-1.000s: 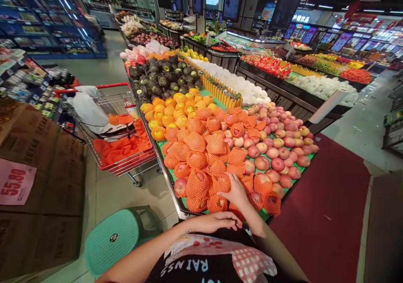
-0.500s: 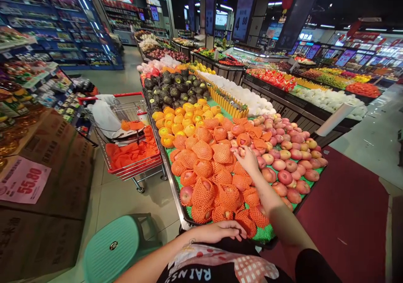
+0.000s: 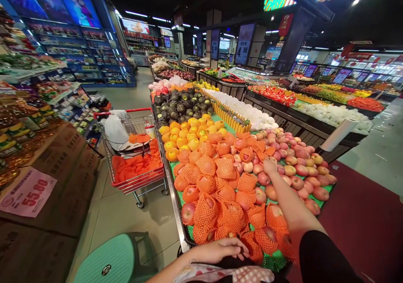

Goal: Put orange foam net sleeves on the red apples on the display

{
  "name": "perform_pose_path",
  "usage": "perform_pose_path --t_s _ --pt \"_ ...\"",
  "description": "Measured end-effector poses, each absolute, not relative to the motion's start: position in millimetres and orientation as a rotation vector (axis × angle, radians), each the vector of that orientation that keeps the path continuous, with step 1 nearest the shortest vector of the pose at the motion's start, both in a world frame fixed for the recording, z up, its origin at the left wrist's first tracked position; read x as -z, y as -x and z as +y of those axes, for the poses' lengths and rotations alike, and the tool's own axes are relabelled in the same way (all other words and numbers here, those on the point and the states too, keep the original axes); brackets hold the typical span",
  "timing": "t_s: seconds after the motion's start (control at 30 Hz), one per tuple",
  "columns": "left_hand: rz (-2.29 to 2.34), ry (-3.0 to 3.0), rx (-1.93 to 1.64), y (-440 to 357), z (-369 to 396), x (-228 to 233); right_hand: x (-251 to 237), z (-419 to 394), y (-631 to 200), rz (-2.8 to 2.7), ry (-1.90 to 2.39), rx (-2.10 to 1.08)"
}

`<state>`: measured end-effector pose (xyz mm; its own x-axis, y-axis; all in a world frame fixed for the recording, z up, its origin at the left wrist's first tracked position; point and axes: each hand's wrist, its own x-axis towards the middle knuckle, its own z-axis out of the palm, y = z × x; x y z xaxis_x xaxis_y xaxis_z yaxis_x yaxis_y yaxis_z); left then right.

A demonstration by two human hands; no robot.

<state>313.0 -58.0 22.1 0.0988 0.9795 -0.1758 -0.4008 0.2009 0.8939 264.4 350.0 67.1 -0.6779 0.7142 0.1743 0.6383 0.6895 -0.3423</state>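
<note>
My right hand (image 3: 270, 165) reaches across the fruit stand, at the border between bare apples (image 3: 291, 160) and apples in orange foam nets (image 3: 206, 165). Its fingers are curled together beside a loose orange foam net (image 3: 269, 151); what they hold, if anything, is hidden. Low at the stand's front edge rests my left hand (image 3: 231, 249), palm down, fingers loosely stretched and holding nothing I can see. Netted apples (image 3: 252, 245) lie right beside its fingertips. Several nets sit partly open, with red apple skin showing.
Left of the stand is a shopping cart (image 3: 134, 174) with orange foam nets (image 3: 138, 163) in it. A green stool (image 3: 105, 260) stands at the lower left, near stacked cartons (image 3: 63, 153). Netted oranges (image 3: 185, 134) and dark netted fruit (image 3: 182, 104) lie farther back.
My right hand has moved right, from among the netted apples to the edge of the bare ones. My left hand stays near the front edge. The view has tilted up.
</note>
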Motion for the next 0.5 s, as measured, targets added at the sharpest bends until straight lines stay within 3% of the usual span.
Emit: perform_pose_path --t_s 0.23,0.5 --pt "0.932 -0.788 -1.251 -319 -56 -32 -89 316 -336 -2.132 0.875 -0.778" --pt "0.984 -0.577 -1.282 -344 -55 -14 -49 186 -488 -1.837 0.783 -1.624"
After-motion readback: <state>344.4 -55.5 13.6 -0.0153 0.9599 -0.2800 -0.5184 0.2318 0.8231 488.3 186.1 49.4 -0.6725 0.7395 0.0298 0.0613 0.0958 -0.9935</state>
